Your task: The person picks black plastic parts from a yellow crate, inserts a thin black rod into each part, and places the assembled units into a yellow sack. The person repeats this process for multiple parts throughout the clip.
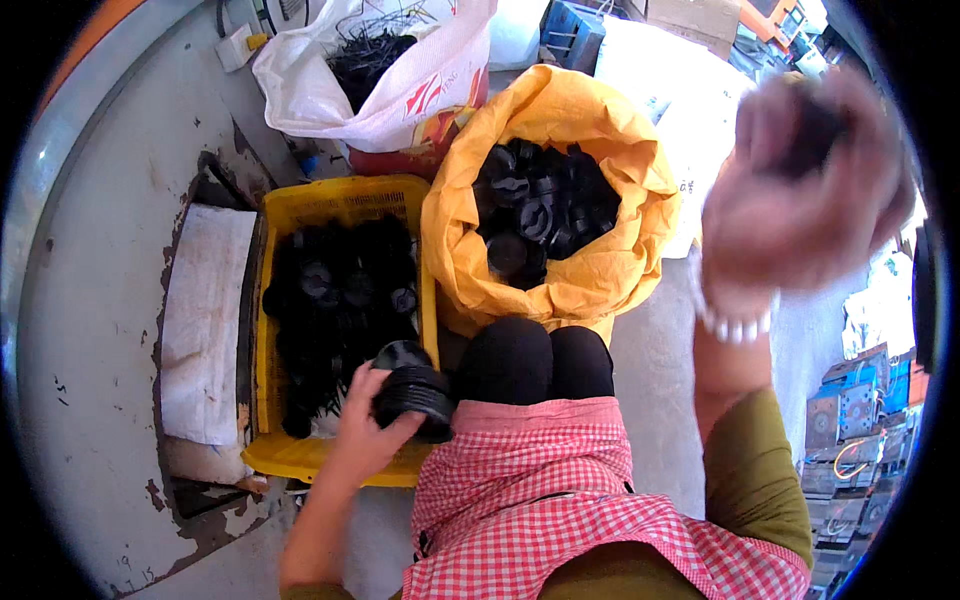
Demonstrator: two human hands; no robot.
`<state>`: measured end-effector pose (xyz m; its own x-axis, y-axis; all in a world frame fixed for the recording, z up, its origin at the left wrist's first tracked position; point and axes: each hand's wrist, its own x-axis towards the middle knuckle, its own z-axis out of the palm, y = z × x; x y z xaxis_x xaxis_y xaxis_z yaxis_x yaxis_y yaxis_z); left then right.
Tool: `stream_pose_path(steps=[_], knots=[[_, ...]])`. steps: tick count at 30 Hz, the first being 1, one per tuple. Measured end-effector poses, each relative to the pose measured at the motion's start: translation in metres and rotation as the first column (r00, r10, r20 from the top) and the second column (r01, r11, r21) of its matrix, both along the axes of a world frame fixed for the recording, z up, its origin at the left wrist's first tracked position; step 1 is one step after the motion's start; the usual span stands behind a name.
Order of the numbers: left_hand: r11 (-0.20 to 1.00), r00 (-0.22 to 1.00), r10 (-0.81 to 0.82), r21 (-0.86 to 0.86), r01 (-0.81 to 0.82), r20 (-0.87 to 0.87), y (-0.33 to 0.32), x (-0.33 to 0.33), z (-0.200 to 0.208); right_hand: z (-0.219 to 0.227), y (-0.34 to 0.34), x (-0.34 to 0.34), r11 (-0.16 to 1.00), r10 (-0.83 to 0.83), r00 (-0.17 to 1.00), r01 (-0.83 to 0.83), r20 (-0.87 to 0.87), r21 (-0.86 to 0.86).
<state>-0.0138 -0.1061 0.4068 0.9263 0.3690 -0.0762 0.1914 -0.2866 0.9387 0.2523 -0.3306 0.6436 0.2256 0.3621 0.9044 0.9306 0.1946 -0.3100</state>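
Note:
My left hand (368, 432) is closed around a black round plastic part with a ribbed side (412, 398), above the near right corner of a yellow plastic crate (432, 300). Many similar black parts (345, 290) fill the crate. My right hand (800, 220) is raised high on the right, smeared by motion. Its fingers curl around a dark piece (815, 135) whose shape is too blurred to make out. Between the hands, beyond my knees, stands an orange-yellow woven sack (640, 215) with its rim rolled down, holding black round caps (535, 215).
A white woven sack (400, 125) of thin black scraps stands behind the crate. On the left rises a grey metal machine panel (100, 350) with chipped paint. Metal blocks (845, 410) are stacked at the right. A blue crate (572, 38) sits at the back.

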Motion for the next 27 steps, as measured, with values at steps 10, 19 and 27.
stream_pose_path(steps=[10, 19, 27], knots=[[0.598, 0.922, 0.378, -0.782, -0.176, 0.082, -0.054, 0.088, 0.002, -0.038, 0.120, 0.042, 0.977, -0.213, 0.977, 0.213, -0.028, 0.024], [0.530, 0.882, 0.353, -0.843, 0.087, 0.313, -0.082, 0.260, 0.036, -0.137, 0.006, -0.028, 0.971, -0.225, 0.909, 0.177, -0.352, -0.163], [0.636, 0.764, 0.643, -0.516, -0.573, -0.055, -0.036, 0.113, -0.130, -0.249, -0.090, -0.078, 0.818, -0.519, 0.504, 0.058, -0.690, -0.573]])
